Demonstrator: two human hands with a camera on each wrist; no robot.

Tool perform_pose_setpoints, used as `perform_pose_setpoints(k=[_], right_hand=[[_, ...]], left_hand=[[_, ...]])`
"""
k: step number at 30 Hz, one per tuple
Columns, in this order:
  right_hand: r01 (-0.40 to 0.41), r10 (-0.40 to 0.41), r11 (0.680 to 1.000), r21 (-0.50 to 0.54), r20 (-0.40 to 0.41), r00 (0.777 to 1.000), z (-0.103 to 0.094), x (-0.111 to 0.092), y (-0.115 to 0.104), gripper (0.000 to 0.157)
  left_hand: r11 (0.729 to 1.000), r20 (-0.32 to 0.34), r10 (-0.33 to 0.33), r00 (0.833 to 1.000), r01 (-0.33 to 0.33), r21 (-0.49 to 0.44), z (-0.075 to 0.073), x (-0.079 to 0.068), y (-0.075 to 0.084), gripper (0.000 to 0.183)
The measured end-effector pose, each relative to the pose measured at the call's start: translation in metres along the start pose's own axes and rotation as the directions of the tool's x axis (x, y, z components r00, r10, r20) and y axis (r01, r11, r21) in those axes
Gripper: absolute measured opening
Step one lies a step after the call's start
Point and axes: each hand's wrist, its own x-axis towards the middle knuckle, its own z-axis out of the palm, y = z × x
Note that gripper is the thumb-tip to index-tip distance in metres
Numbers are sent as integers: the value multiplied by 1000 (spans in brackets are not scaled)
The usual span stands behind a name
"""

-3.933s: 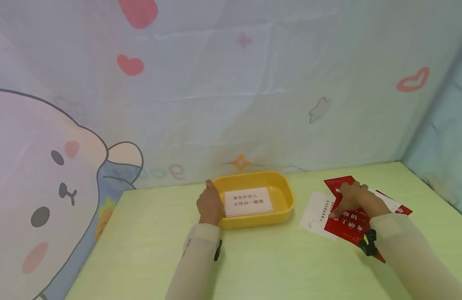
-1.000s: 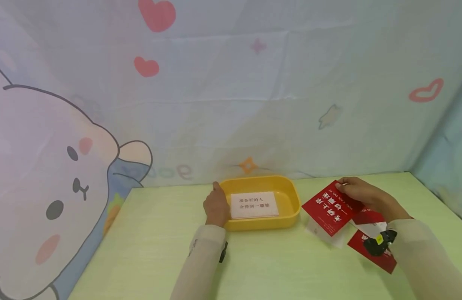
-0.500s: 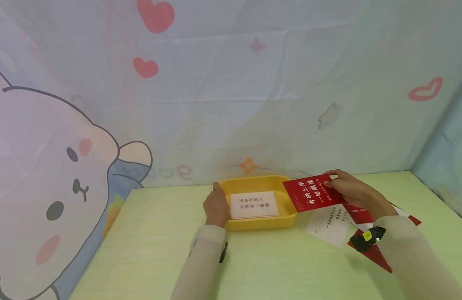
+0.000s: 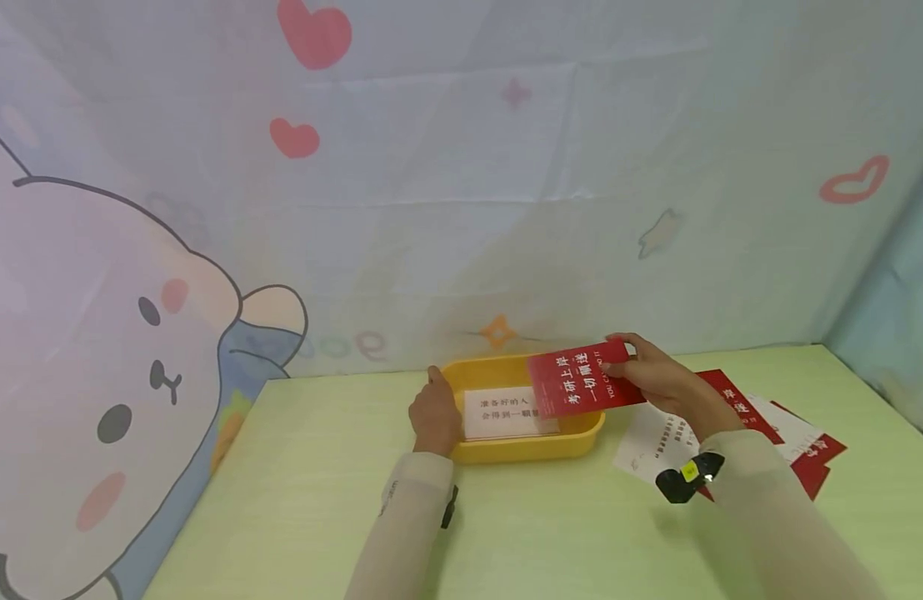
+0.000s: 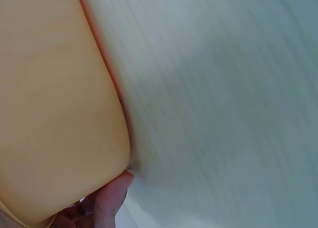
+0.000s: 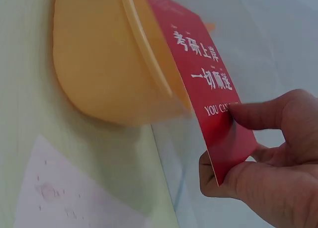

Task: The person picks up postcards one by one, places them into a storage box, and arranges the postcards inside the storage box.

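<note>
Within right grip (image 4: 660, 379), apparently one card (image 4: 574, 382).

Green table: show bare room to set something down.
Bare: the table left of the left sleeve, and between it and the right sleeve, in front of the yellow tray. Crowded: right of the tray, where red and white cards overlap.

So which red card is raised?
The red card pinched by the right hand, partly over the yellow tray; other red cards lie on the table.
</note>
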Motion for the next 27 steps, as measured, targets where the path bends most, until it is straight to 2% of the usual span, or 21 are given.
perform_pose_setpoints(k=[6, 14, 22, 27], right_hand=[[30, -31, 998, 60, 22, 999, 15, 3, -6, 71], [63, -64, 998, 26, 32, 997, 34, 7, -16, 53], [53, -54, 998, -42, -6, 999, 50, 14, -25, 52], [57, -57, 996, -63, 2, 998, 57, 17, -24, 55]], left_hand=[[1000, -17, 18, 1000, -18, -20, -2, -6, 2, 50], [999, -42, 28, 999, -29, -19, -2, -6, 4, 46], [1000, -36, 16, 999, -17, -14, -2, -3, 4, 48], [1000, -32, 13, 999, -14, -14, -2, -4, 7, 46]])
